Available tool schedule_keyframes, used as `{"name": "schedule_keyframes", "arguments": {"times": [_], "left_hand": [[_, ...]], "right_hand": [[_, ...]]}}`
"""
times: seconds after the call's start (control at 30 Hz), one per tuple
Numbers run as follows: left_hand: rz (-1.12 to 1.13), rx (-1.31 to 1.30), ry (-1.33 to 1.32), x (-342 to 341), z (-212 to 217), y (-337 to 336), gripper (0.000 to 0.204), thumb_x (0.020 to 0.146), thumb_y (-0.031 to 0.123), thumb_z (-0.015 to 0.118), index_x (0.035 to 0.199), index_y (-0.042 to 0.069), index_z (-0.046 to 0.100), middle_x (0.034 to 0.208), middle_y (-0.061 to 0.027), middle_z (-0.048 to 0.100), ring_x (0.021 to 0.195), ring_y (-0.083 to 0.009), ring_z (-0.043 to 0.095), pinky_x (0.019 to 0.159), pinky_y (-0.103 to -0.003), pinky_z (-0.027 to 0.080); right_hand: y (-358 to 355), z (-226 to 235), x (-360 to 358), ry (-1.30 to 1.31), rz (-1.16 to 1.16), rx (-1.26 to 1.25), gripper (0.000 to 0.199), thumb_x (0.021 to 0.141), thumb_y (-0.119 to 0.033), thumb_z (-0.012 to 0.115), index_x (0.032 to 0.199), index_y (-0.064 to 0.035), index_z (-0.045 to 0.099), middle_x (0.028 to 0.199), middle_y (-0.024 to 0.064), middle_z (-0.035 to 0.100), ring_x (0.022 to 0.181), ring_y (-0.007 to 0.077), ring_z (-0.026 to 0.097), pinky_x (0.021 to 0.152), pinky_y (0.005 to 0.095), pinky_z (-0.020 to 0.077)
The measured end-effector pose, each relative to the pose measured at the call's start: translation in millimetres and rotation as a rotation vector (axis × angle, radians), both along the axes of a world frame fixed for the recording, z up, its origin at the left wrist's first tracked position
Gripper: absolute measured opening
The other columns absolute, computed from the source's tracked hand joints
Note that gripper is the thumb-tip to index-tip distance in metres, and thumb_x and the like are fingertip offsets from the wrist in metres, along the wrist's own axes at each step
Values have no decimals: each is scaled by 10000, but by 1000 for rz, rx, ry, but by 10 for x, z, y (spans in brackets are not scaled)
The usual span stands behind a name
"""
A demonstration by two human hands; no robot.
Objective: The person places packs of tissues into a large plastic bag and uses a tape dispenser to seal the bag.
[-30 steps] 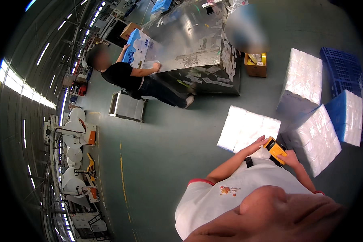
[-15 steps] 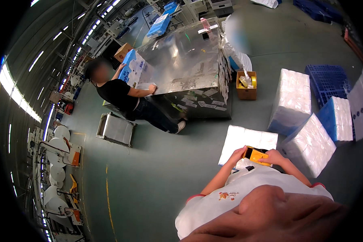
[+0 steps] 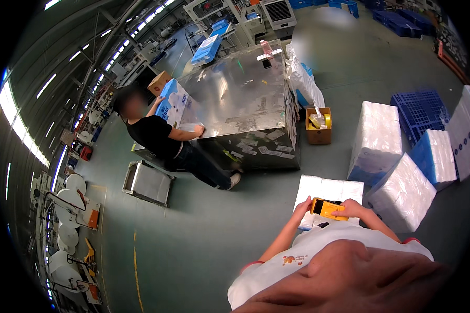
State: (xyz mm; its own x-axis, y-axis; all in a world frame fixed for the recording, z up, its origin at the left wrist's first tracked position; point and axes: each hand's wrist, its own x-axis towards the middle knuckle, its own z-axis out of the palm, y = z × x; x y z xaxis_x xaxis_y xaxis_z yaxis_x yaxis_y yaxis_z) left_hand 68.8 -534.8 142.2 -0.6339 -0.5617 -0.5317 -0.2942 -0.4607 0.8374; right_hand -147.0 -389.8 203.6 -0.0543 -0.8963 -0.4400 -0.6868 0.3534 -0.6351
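Observation:
Between both hands, in front of my body, is a yellow handheld device (image 3: pixel 330 209) with a dark window at its left end. My left hand (image 3: pixel 303 206) is closed on that left end. Around the right end, my right hand (image 3: pixel 352 209) grips the yellow casing, with its thumb over the near side. What kind of device it is cannot be made out. Just beyond and partly beneath my hands lies a white plastic-wrapped pack (image 3: pixel 331 189), low near the floor.
Several white wrapped bundles (image 3: pixel 376 138) stand at the right near a blue pallet (image 3: pixel 420 112). Ahead is a large metal-topped table (image 3: pixel 230 88), with a cardboard box (image 3: pixel 318 128) beside it. At its left side a person (image 3: pixel 156 138) handles a blue-and-white package (image 3: pixel 175 101). A metal cart (image 3: pixel 149 182) stands behind them.
My view has tilted up a little, so the surroundings sit lower in the picture. The yellow device has shifted slightly left, still in both hands. The other person keeps nearly the same pose.

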Motion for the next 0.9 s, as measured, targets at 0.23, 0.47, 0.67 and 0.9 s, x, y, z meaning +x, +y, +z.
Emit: {"name": "schedule_keyframes", "arguments": {"times": [0.23, 0.47, 0.67, 0.9], "left_hand": [[95, 351, 150, 270, -144, -267, 533, 901, 488, 419, 1060, 6, 584, 967, -75, 625, 890, -167, 586, 839, -289, 449], [119, 344, 221, 465, -505, -316, 223, 920, 168, 469, 990, 5, 604, 861, -42, 632, 759, -121, 600, 695, -240, 496], [229, 235, 70, 623, -508, -207, 249, 907, 225, 510, 1007, 26, 622, 873, -28, 637, 732, -98, 590, 672, -235, 478], [156, 190, 63, 826, -674, -168, 279, 913, 284, 508, 1036, 64, 628, 886, -9, 647, 756, -86, 598, 699, -217, 469]], "right_hand": [[-208, 244, 149, -114, 30, 3, 616, 691, -620, 632, 749, -8, 677, 631, 141, 614, 584, 235, 586, 586, 320, 460], [-418, 378, 390, -127, 78, 56, 626, 703, -630, 613, 766, -11, 684, 648, 143, 622, 602, 233, 597, 594, 317, 464], [-494, 296, 586, -46, 158, 64, 600, 718, -607, 609, 774, -15, 686, 666, 152, 631, 616, 259, 610, 603, 326, 468], [-529, 234, 681, -44, 201, 126, 634, 719, -620, 590, 761, 7, 676, 667, 168, 628, 637, 262, 619, 611, 323, 474]]}}
